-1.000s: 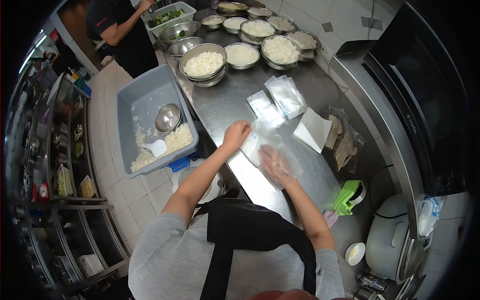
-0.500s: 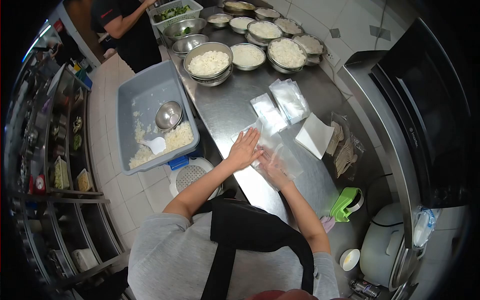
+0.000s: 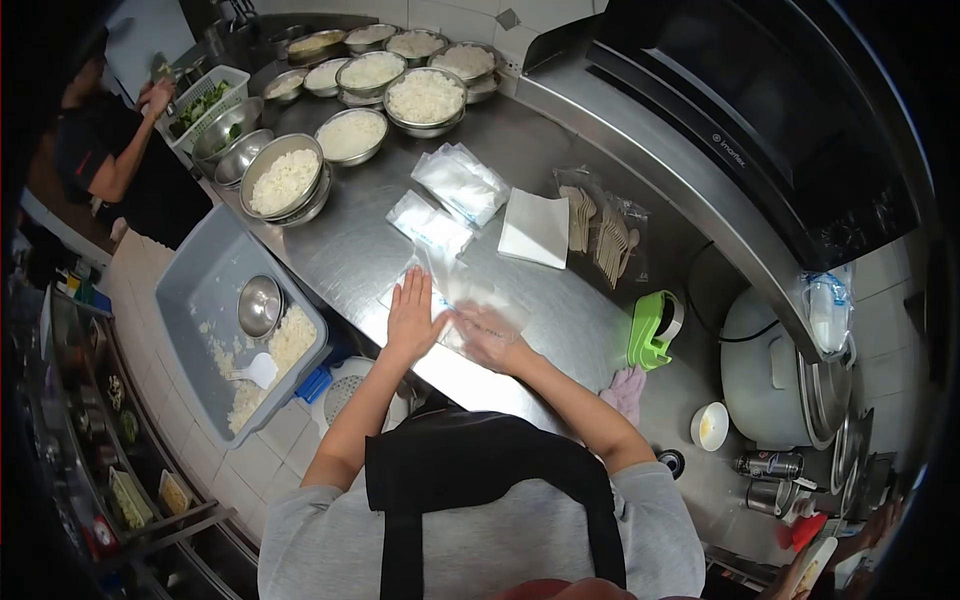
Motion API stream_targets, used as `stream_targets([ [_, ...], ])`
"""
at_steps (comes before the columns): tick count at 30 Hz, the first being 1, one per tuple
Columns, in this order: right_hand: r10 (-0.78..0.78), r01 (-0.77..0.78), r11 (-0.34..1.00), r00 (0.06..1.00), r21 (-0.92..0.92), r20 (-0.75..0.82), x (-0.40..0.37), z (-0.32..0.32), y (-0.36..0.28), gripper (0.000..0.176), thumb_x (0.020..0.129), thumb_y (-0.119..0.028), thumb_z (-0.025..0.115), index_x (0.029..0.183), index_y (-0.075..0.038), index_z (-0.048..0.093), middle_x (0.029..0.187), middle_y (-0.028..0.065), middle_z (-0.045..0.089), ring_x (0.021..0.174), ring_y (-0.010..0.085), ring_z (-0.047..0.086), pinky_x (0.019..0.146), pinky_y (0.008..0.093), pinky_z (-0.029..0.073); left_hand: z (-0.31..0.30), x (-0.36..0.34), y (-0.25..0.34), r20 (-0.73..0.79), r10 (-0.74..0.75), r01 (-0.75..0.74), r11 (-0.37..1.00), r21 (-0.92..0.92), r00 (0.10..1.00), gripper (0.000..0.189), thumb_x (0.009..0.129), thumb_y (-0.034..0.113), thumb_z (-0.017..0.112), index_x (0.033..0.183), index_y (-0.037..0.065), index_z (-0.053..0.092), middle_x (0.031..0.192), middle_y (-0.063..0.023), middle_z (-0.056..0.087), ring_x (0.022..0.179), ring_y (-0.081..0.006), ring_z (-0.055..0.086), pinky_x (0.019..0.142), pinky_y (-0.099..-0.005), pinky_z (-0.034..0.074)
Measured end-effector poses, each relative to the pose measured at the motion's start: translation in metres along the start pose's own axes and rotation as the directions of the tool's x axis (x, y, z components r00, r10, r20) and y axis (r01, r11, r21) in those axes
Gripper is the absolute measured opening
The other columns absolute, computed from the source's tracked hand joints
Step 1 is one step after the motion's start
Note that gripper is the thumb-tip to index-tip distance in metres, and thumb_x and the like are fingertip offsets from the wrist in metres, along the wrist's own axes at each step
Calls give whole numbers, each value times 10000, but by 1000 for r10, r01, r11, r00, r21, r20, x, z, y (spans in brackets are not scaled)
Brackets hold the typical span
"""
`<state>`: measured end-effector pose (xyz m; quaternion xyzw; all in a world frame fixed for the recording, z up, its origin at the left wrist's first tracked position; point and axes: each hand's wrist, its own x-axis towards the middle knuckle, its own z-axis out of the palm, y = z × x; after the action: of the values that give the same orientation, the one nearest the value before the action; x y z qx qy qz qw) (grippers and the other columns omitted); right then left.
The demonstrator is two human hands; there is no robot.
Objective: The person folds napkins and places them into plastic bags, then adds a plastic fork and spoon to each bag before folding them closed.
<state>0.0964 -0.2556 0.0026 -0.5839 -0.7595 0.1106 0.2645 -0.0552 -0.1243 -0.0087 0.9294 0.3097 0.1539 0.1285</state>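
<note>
Right now, the left hand point(image 3: 410, 318) presses down flat, its fingers straight and close together and the thumb apart. The right hand point(image 3: 490, 338) blurs under or inside a thin, clear plastic bag point(image 3: 498, 300); its finger spread I cannot tell. The bag lies near the front edge of the shiny steel table point(image 3: 565, 335), so uneven pulling could crease or split its limp film. Just beyond, the flat, whitish plastic packets point(image 3: 428, 222) could slide if the film snags them. The round metal bowls of white rice point(image 3: 357, 159) sit well apart, at little risk.
</note>
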Motion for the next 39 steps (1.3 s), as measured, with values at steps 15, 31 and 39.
stream_targets([
  [15,682,-849,526,462,-59,-567,-35,-110,158,237,802,-248,544,883,-34,602,877,179,627,839,336,606,726,427,474,-24,7,12,283,-98,114,993,-40,954,964,753,621,488,1375,-28,139,1433,-250,72,1347,-340,36,1063,-503,55],
  [31,883,-301,184,468,936,-23,-63,-65,37,74,845,-123,488,811,-60,510,518,21,490,383,92,431,343,216,350,-36,-9,66,539,121,553,-194,-811,833,437,895,297,502,1237,31,453,1188,-116,529,1066,-190,519,883,-302,415],
  [39,705,-601,708,577,370,-412,-64,-83,1,136,803,-136,530,839,-13,579,640,125,573,576,201,541,561,321,437,3,7,66,615,-17,412,-729,-547,788,315,891,248,508,1171,111,461,968,-81,561,699,-122,538,439,-168,391],
])
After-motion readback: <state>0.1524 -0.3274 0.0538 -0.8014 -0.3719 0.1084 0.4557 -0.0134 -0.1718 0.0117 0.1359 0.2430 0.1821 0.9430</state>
